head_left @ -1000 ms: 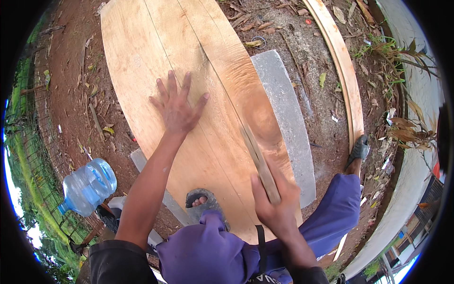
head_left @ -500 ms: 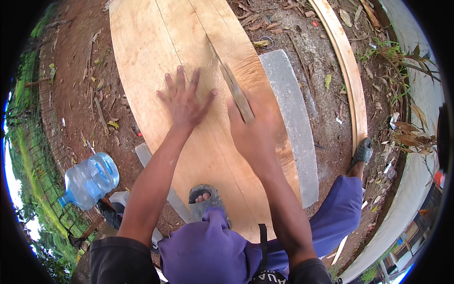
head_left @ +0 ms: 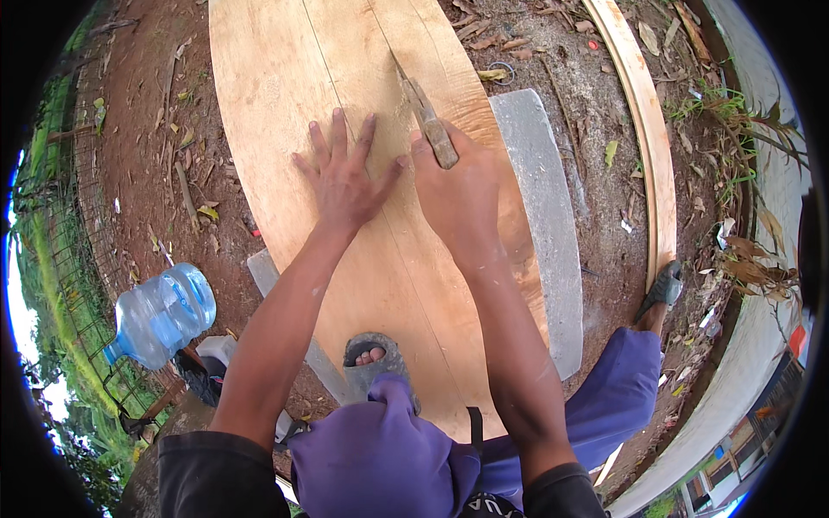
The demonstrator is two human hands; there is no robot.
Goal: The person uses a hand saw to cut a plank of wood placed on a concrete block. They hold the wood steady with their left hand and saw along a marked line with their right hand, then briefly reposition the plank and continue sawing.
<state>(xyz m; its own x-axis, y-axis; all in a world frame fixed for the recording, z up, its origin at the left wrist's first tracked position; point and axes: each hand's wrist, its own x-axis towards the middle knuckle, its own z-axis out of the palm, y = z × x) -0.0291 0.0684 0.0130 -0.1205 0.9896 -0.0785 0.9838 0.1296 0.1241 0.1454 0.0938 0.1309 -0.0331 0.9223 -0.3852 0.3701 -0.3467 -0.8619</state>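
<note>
A wide, pale wooden board (head_left: 268, 129) lies lengthwise in front of me, marked by several long dark lines. My left hand (head_left: 348, 186) rests palm down on it, fingers spread and empty. Just to the right, my right hand (head_left: 462, 194) is wrapped round the worn wooden handle of a handsaw (head_left: 440, 145). The saw is seen nearly edge-on, its thin blade pointing away from me along a slit in the board. How deep the blade sits is hidden. My sandalled foot (head_left: 376, 367) presses on the near part of the board.
Grey concrete slabs (head_left: 542, 207) show under the board on both sides. A long timber piece (head_left: 643, 129) lies to the right, my other sandalled foot (head_left: 663, 289) at its near end. A large clear water jug (head_left: 160, 315) lies left. A pale wall (head_left: 734, 406) borders the right.
My right hand has moved away from me along the slit, carrying the saw forward, and less of the blade shows. The left hand stays flat on the board. The view has shifted slightly.
</note>
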